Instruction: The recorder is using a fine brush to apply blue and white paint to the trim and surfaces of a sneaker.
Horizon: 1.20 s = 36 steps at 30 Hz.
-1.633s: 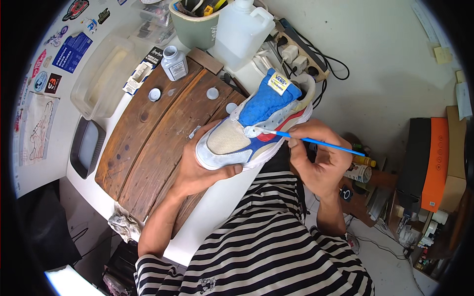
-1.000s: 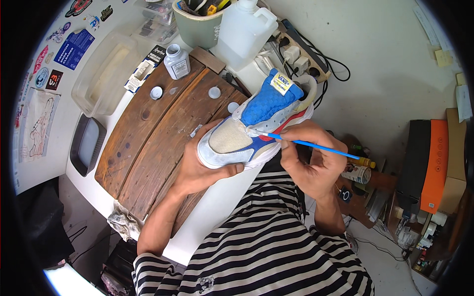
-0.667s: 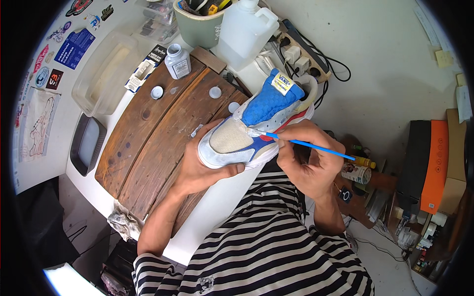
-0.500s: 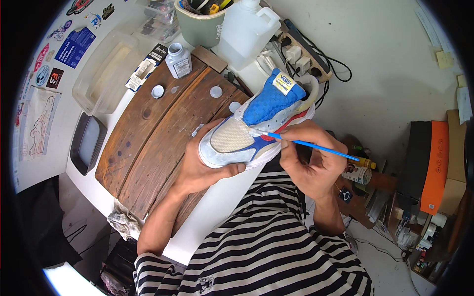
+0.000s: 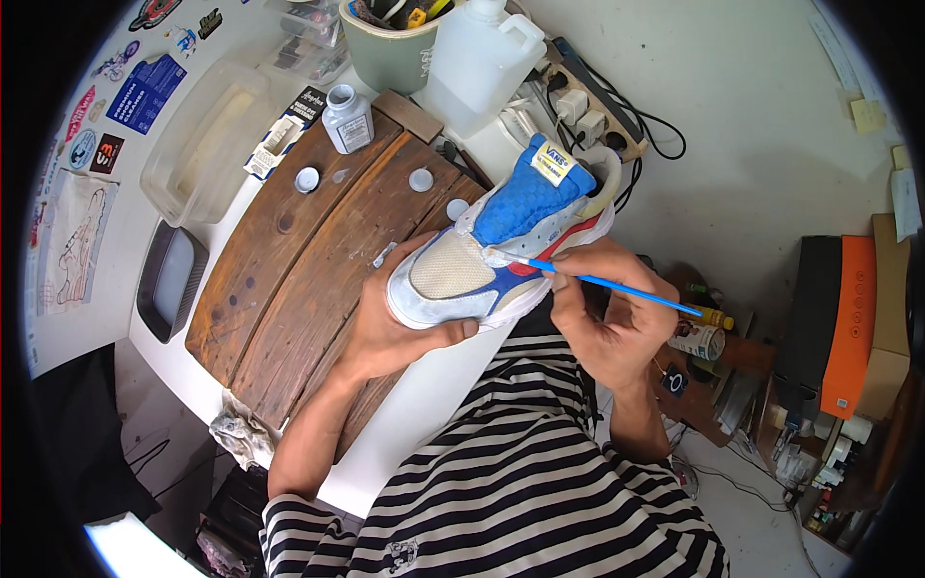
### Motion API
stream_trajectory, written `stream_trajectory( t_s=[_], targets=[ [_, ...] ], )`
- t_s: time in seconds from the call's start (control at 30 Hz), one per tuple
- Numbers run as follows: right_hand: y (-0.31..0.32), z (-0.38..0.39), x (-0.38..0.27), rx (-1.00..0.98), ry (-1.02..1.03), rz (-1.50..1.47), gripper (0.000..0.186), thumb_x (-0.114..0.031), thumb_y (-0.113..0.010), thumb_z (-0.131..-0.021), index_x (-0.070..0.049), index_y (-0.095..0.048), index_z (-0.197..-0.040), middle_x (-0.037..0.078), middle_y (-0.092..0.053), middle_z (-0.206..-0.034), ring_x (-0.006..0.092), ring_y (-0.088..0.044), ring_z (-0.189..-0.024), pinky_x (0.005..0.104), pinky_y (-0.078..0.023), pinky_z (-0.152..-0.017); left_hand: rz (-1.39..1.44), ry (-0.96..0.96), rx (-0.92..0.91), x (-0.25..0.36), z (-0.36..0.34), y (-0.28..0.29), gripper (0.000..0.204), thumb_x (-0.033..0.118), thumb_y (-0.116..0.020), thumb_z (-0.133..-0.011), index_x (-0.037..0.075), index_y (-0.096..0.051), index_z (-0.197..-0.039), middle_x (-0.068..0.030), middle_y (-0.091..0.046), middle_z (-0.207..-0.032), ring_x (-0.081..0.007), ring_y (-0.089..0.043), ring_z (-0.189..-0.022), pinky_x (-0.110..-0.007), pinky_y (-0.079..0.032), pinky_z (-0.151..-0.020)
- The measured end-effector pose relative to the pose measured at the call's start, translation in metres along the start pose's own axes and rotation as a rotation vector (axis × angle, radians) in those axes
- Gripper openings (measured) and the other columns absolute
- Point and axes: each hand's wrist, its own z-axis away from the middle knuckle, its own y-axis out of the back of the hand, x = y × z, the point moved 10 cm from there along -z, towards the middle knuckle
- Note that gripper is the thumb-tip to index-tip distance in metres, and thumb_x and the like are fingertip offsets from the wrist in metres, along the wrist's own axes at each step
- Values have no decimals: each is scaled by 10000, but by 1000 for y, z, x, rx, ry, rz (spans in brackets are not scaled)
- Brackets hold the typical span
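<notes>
My left hand (image 5: pixel 371 323) grips a sneaker (image 5: pixel 451 271) by its toe, thumb along the near side of the sole and fingers hidden beneath. The shoe has a cream mesh toe, pale grey panels, a bright blue tongue and red and blue side trim, with no laces in it. Pinched in my right hand (image 5: pixel 612 313) is a thin blue paintbrush (image 5: pixel 617 286). Its pale tip touches the light panel beside the lower end of the tongue. An uncapped bottle (image 5: pixel 348 120) of whitish liquid stands on the wooden board (image 5: pixel 289 241), near a small round cap (image 5: pixel 306 180).
Behind the board are a translucent jug (image 5: pixel 482 72), a bucket of tools (image 5: pixel 390 48) and a power strip (image 5: pixel 607 111) with plugs and cables. Left of it lie a clear plastic tub (image 5: pixel 207 144), a dark tray (image 5: pixel 173 279) and a small box (image 5: pixel 286 132). A crumpled rag (image 5: pixel 241 431) hangs at the table's corner.
The brush tip has shifted slightly left along the panel, toward the base of the tongue. My left hand and the shoe have hardly moved.
</notes>
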Motion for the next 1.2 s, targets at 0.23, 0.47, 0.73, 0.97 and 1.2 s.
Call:
stream_trajectory(
  t_s=[0.23, 0.47, 0.73, 0.97, 1.2],
  targets=[
    [5, 0, 2, 34, 0, 20, 216, 171, -688, -797, 77, -690, -992, 140, -729, -907, 184, -691, -803, 295, -545, -747, 12, 4, 5, -2, 1, 1, 955, 183, -948, -642, -117, -488, -1423, -208, -664, -1306, -248, -637, -1222, -389, -481, -1093],
    [5, 1, -8, 7, 62, 54, 223, 137, -708, -793, 44, -691, -995, 131, -723, -890, 181, -689, -749, 274, -548, -644, 11, -15, 8, -3, 1, 1, 956, 180, -951, -638, -116, -490, -1421, -209, -661, -1310, -249, -637, -1222, -387, -479, -1095],
    [-18, 8, -44, -193, 394, 325, 378, 54, -810, -615, 12, -737, -984, 123, -715, -933, 268, -706, -791, 355, -612, -664, 37, 7, 15, -2, 2, 1, 945, 176, -947, -637, -118, -497, -1414, -207, -663, -1301, -248, -638, -1218, -384, -485, -1086],
    [6, 2, -34, -54, 290, 144, 233, 135, -636, -716, 31, -707, -913, 179, -710, -893, 233, -674, -697, 301, -555, -627, 8, -12, 11, 1, 1, 1, 941, 175, -944, -638, -119, -499, -1413, -211, -662, -1300, -252, -635, -1222, -389, -480, -1092],
    [23, 18, 18, 157, -114, -318, 236, 176, -527, -766, 53, -682, -895, 198, -692, -889, 152, -624, -670, 269, -519, -600, 2, -8, 11, 2, 0, 0, 946, 179, -946, -638, -117, -497, -1416, -213, -659, -1305, -254, -634, -1224, -389, -478, -1094]
  ],
)
